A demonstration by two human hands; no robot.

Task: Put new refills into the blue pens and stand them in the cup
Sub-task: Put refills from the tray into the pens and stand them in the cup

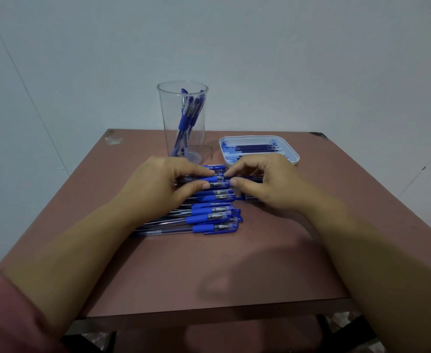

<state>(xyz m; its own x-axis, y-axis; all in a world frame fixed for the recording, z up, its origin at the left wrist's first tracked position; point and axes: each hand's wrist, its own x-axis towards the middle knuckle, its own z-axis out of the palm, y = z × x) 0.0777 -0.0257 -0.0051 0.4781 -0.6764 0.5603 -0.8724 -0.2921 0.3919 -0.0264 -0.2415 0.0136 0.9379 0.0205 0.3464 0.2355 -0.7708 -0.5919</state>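
Pen [213,179], gripped by left hand [158,186] and right hand [265,180], ends hidden.

View: one, head-worn, wide-angle.
Facing: forward and down, across the worktop [209,271] to the wall [285,59] behind.
Nearness: close; forearms run in from both bottom corners, and the worktop's near edge is low in frame.
Mid-frame: left hand [158,184] and right hand [267,182] meeting on a pen [213,179].
Far end: cup [183,118] by the back edge.
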